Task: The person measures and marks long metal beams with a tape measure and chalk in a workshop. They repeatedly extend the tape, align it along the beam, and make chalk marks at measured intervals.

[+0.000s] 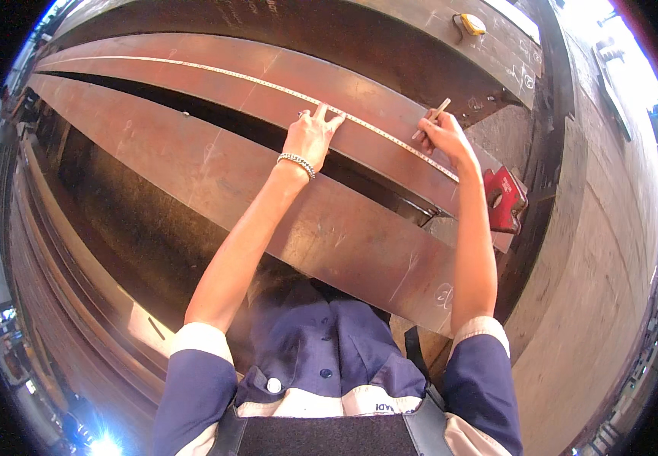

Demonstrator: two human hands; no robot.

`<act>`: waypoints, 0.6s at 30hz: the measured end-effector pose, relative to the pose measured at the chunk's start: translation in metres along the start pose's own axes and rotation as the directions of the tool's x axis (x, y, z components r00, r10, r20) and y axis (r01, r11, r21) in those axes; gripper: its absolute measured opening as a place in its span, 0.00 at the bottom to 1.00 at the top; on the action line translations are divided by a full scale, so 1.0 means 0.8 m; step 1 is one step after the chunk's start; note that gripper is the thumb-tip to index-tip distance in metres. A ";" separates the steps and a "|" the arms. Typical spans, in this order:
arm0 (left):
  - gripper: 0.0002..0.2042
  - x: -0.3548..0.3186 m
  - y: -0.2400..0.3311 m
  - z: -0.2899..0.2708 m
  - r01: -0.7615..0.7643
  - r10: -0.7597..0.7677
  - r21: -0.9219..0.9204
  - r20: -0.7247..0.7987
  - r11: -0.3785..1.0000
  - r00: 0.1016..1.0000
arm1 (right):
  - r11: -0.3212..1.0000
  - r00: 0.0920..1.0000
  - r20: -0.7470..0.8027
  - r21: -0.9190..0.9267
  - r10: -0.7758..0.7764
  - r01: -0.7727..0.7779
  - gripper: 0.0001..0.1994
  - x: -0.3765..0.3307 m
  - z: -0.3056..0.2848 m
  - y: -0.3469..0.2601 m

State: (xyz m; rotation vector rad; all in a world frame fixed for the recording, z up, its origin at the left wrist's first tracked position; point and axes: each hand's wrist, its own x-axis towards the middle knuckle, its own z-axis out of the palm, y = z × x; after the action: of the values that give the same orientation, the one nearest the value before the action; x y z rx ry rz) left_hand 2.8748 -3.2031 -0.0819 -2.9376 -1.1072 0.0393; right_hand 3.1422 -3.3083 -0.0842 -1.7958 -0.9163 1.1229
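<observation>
A long pale measuring tape blade (249, 79) lies stretched along a reddish-brown steel beam (268, 67). My left hand (313, 137), with a chain bracelet at its wrist, rests over the beam. Its fingers are spread, and their tips touch the blade near its middle. Farther right, my right hand (444, 137) is closed around a thin, pale chalk stick (443, 108), which points up and away. That hand hovers beside the blade's right part. Past my right forearm, a red notched tool (502, 199) sits at the beam's end; its exact kind is unclear.
Nearer me runs a second steel beam (329, 228) with chalk marks, a dark gap between the two. A yellow tape measure (473, 24) lies on another beam at the far right. Steel lengths (78, 251) line the left, and a broad plate-like surface (595, 251) spans the right.
</observation>
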 end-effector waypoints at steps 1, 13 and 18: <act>0.33 0.001 -0.001 0.001 -0.005 0.005 -0.009 -0.003 1.000 1.000 | 0.999 1.000 0.021 -0.041 0.015 -0.014 0.11 0.001 -0.009 -0.003; 0.37 -0.003 -0.001 -0.006 0.012 -0.011 -0.086 0.010 0.996 1.000 | 0.992 0.992 0.078 -0.093 0.094 -0.087 0.08 -0.029 -0.037 -0.002; 0.38 -0.001 0.000 -0.008 0.002 0.000 -0.073 0.022 0.997 1.000 | 0.992 0.986 0.157 0.122 -0.058 0.039 0.07 -0.026 -0.007 -0.010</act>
State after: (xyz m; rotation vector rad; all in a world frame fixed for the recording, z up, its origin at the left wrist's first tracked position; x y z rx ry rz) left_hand 2.8742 -3.2039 -0.0755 -3.0078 -1.1372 0.0326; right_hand 3.1390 -3.3246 -0.0685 -1.5970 -0.9613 1.2784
